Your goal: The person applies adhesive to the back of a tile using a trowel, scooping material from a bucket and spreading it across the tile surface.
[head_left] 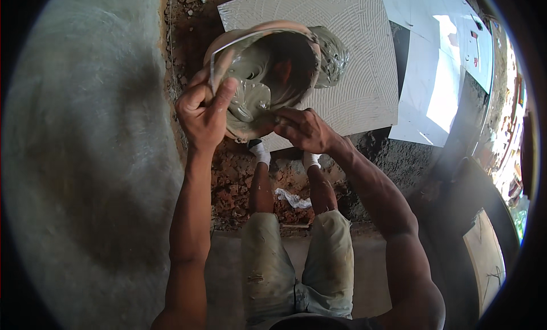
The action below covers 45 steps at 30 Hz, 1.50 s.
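My left grip (202,116) clamped on left rim of tilted bucket (296,53); my right grip (306,130) clamped on its near rim. Bucket, grey mortar (250,96) inside, overlaps left edge of ridged panel (367,73); panel extends far and right, toward pale slabs (421,85). Concrete floor (97,142) stretches left.

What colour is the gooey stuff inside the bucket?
Greyish green: the wet paste in the bucket shows best in the head view.
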Each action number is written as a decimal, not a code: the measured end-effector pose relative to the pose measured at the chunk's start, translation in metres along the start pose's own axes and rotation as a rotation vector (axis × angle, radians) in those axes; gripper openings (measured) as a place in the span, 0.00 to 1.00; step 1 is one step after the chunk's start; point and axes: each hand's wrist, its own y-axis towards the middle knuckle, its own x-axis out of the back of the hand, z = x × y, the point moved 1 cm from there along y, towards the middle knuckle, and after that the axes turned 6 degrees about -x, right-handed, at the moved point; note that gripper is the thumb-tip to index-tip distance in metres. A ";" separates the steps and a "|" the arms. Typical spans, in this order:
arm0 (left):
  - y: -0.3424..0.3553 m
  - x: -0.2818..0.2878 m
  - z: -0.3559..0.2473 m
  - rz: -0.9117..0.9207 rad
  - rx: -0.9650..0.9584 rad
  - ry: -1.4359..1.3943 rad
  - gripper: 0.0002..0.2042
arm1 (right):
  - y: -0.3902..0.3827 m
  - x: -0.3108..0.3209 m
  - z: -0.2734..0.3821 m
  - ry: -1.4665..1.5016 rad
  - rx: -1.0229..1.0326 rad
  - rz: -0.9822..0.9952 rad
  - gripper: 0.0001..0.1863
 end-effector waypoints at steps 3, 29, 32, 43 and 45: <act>-0.006 0.004 0.019 -0.127 0.132 -0.050 0.10 | -0.009 0.013 0.000 0.014 0.001 -0.010 0.28; -0.048 0.017 0.042 -0.201 0.415 -0.109 0.13 | -0.066 0.058 -0.048 -0.454 -0.276 -0.626 0.17; -0.027 0.012 0.036 -0.082 0.271 0.012 0.11 | -0.062 0.050 0.008 -0.572 -0.057 -0.433 0.17; 0.040 -0.027 -0.041 0.372 -0.280 0.273 0.11 | 0.049 0.080 0.025 -0.693 -0.050 -0.373 0.14; 0.049 -0.029 -0.059 0.399 -0.250 0.260 0.10 | 0.047 0.088 -0.003 -0.632 0.016 -0.296 0.15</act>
